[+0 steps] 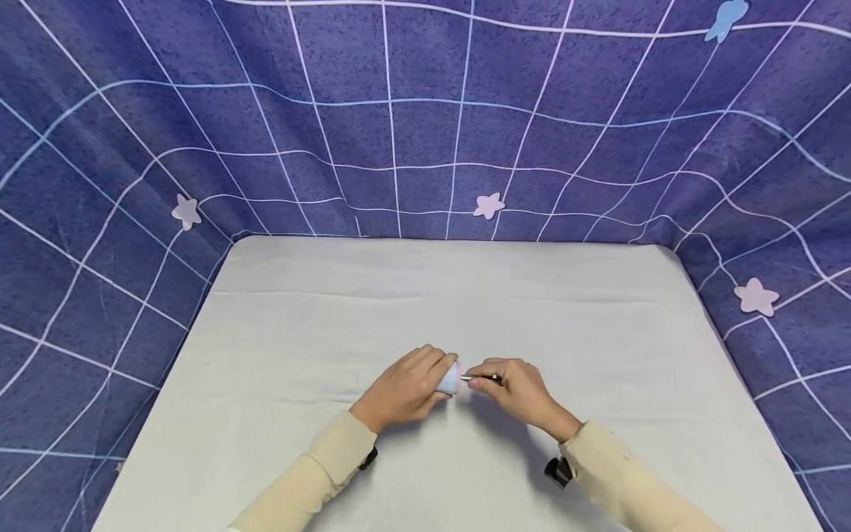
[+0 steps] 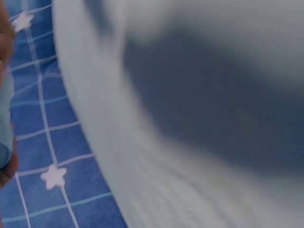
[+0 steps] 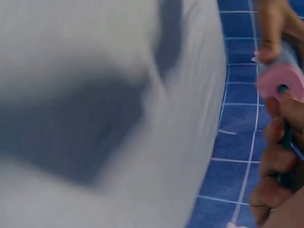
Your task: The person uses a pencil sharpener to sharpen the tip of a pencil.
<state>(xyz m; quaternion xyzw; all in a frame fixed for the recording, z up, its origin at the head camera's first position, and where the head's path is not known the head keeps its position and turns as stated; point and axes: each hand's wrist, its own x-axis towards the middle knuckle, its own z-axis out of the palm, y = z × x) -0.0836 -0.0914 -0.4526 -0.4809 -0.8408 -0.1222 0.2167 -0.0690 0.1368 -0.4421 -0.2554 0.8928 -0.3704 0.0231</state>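
In the head view, my left hand (image 1: 411,384) grips a light blue cylinder (image 1: 448,379) held sideways above the white surface. Its pink end (image 3: 274,80), facing my right hand, has a small round hole. My right hand (image 1: 521,390) pinches a thin dark stick (image 3: 286,137), pen-like, with a silvery part (image 1: 466,378) at the end towards the cylinder. That tip lies at the hole; whether it is inside cannot be told. In the left wrist view, part of the cylinder (image 2: 4,126) shows at the left edge.
A white cloth-covered table (image 1: 319,318) lies under both hands. Behind it and at both sides hangs a blue curtain (image 1: 425,133) with a line grid and stars. A dark wrist device (image 1: 560,471) sits at the right sleeve.
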